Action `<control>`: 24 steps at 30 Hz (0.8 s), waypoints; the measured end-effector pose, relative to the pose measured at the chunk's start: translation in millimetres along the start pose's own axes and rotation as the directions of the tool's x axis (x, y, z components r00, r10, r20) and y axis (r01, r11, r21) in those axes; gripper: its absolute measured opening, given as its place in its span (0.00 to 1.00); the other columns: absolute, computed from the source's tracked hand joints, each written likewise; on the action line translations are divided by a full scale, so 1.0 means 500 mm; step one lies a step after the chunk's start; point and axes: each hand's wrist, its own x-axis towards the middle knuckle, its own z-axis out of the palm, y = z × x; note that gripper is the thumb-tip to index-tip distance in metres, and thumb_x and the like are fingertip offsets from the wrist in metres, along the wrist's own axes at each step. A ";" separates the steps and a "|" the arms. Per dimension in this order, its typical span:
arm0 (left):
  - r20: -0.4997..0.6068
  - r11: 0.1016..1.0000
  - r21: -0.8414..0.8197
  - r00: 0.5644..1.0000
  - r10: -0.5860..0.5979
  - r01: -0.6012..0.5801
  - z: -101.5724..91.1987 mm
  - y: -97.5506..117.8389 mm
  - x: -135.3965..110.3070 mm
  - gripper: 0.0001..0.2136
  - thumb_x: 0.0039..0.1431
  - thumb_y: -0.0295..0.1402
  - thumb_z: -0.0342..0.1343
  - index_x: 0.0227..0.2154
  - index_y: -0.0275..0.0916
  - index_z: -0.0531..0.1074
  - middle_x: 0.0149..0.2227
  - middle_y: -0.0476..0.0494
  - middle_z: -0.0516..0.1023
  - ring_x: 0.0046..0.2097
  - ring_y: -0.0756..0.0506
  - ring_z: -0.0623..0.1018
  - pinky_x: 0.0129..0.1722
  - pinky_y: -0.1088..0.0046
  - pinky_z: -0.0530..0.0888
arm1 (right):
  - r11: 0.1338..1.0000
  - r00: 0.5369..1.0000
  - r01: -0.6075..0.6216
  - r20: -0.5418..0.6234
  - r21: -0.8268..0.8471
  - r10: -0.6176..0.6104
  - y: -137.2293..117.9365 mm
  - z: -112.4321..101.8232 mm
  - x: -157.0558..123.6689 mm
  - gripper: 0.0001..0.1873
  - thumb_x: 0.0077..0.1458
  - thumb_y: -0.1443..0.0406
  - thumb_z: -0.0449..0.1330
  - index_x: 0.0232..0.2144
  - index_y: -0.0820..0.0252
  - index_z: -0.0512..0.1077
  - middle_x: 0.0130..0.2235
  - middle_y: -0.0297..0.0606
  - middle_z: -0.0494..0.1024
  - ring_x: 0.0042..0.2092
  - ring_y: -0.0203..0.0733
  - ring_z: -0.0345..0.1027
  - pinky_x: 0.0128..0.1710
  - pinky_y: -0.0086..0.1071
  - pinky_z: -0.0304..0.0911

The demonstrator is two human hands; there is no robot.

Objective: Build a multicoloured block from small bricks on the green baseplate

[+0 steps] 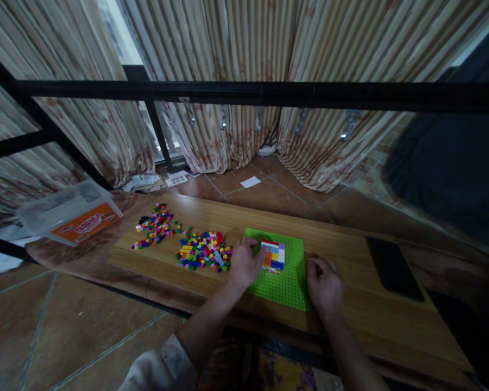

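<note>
A green studded baseplate (295, 271) lies on the wooden board. On its upper middle sits a low block of toy bricks (274, 255) in red, white, orange, yellow, blue and lavender. My left hand (244, 263) is over the plate's left edge, fingers apart, a fingertip reaching to the left side of the bricks. Beside the plate's right edge rests my right hand (326, 285), its fingers curled in; whatever they may hold is hidden. Left of my left hand is a pile of loose mixed bricks (204, 250).
A second brick pile (157, 225) lies farther left on the wooden board (342, 244). A dark phone-like slab (393, 269) is at the right. A clear plastic box (71, 212) with an orange label stands at far left. A black metal bar (244, 92) crosses before striped curtains.
</note>
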 end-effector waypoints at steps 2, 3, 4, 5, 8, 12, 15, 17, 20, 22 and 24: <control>0.003 1.000 -0.012 1.000 0.023 -0.023 0.001 0.003 -0.001 0.12 0.55 0.39 0.56 0.39 0.37 0.70 0.39 0.43 0.76 0.42 0.45 0.75 0.42 0.69 0.72 | 1.000 1.000 0.004 0.001 -0.003 -0.004 0.002 0.001 -0.001 0.19 0.56 0.55 0.48 0.32 0.60 0.75 0.36 0.43 0.76 0.34 0.43 0.69 0.36 0.34 0.62; 0.003 0.999 -0.012 0.999 0.043 -0.043 0.001 0.005 -0.003 0.11 0.55 0.37 0.56 0.38 0.37 0.70 0.38 0.43 0.76 0.42 0.45 0.75 0.42 0.69 0.72 | 1.000 1.000 0.006 0.002 -0.002 -0.006 0.003 0.001 -0.001 0.19 0.56 0.55 0.48 0.32 0.60 0.75 0.36 0.44 0.76 0.34 0.44 0.69 0.36 0.34 0.62; 0.001 0.998 -0.008 0.998 0.066 -0.066 0.000 0.008 -0.006 0.10 0.55 0.36 0.56 0.38 0.37 0.70 0.38 0.44 0.76 0.42 0.45 0.75 0.42 0.70 0.72 | 1.000 1.000 0.007 0.002 0.000 -0.007 0.003 0.001 -0.001 0.19 0.56 0.55 0.48 0.32 0.60 0.75 0.36 0.44 0.76 0.34 0.44 0.69 0.36 0.34 0.62; -0.004 0.996 0.001 0.996 0.089 -0.089 0.000 0.011 -0.009 0.09 0.56 0.35 0.55 0.38 0.37 0.69 0.38 0.44 0.76 0.42 0.46 0.75 0.42 0.70 0.71 | 1.000 1.000 0.008 0.004 0.005 -0.008 0.003 0.001 -0.002 0.19 0.56 0.55 0.48 0.32 0.60 0.75 0.36 0.44 0.76 0.34 0.44 0.69 0.36 0.34 0.62; -0.027 0.991 0.032 0.991 0.131 -0.131 0.003 0.017 -0.018 0.08 0.58 0.34 0.53 0.38 0.38 0.68 0.37 0.43 0.75 0.40 0.46 0.75 0.42 0.70 0.71 | 1.000 1.000 0.010 0.020 0.008 -0.010 0.000 -0.001 -0.002 0.18 0.56 0.56 0.49 0.32 0.60 0.74 0.36 0.43 0.76 0.35 0.43 0.69 0.37 0.34 0.62; -0.065 0.991 0.033 0.989 0.131 -0.129 0.016 0.013 -0.025 0.07 0.58 0.34 0.52 0.39 0.38 0.67 0.38 0.43 0.75 0.40 0.46 0.75 0.42 0.70 0.72 | 1.000 0.999 0.013 0.046 -0.014 -0.012 -0.005 -0.003 -0.002 0.17 0.56 0.57 0.49 0.32 0.60 0.75 0.37 0.43 0.76 0.35 0.42 0.69 0.37 0.33 0.62; -0.069 0.992 0.011 0.990 0.124 -0.124 0.024 0.009 -0.026 0.08 0.58 0.34 0.52 0.40 0.38 0.67 0.39 0.43 0.75 0.40 0.46 0.75 0.42 0.71 0.72 | 1.000 0.999 0.013 0.040 -0.021 -0.013 -0.007 -0.004 -0.002 0.17 0.55 0.58 0.49 0.31 0.60 0.75 0.37 0.43 0.76 0.35 0.42 0.68 0.37 0.34 0.62; -0.057 0.994 -0.002 0.992 0.113 -0.113 0.022 0.012 -0.024 0.09 0.58 0.34 0.53 0.40 0.38 0.68 0.39 0.43 0.76 0.40 0.46 0.76 0.42 0.71 0.72 | 1.000 0.999 0.012 0.034 -0.026 -0.011 -0.007 -0.004 -0.001 0.16 0.55 0.58 0.49 0.31 0.60 0.75 0.36 0.43 0.76 0.35 0.43 0.68 0.36 0.34 0.61; -0.052 0.998 -0.019 0.996 0.067 -0.068 0.002 0.023 -0.021 0.12 0.58 0.36 0.53 0.42 0.37 0.68 0.38 0.43 0.77 0.38 0.46 0.76 0.40 0.72 0.72 | 0.999 0.999 0.018 0.047 -0.032 -0.016 -0.005 -0.005 0.000 0.17 0.54 0.59 0.49 0.31 0.60 0.75 0.35 0.43 0.75 0.34 0.43 0.68 0.35 0.33 0.61; -0.077 0.998 -0.046 0.996 0.036 -0.040 -0.026 0.028 -0.024 0.13 0.60 0.39 0.51 0.44 0.37 0.68 0.36 0.44 0.77 0.37 0.47 0.77 0.38 0.72 0.72 | 0.999 0.999 0.022 0.050 -0.043 -0.020 -0.004 -0.006 0.001 0.17 0.54 0.59 0.49 0.31 0.61 0.75 0.34 0.43 0.75 0.33 0.43 0.67 0.34 0.33 0.60; -0.113 0.995 -0.086 0.993 0.042 -0.052 -0.059 0.024 -0.035 0.13 0.63 0.39 0.47 0.44 0.37 0.68 0.36 0.44 0.78 0.37 0.48 0.77 0.38 0.73 0.72 | 0.998 0.998 0.028 0.049 -0.050 -0.026 -0.004 -0.006 0.002 0.18 0.54 0.58 0.49 0.31 0.61 0.75 0.35 0.43 0.75 0.33 0.43 0.67 0.34 0.34 0.60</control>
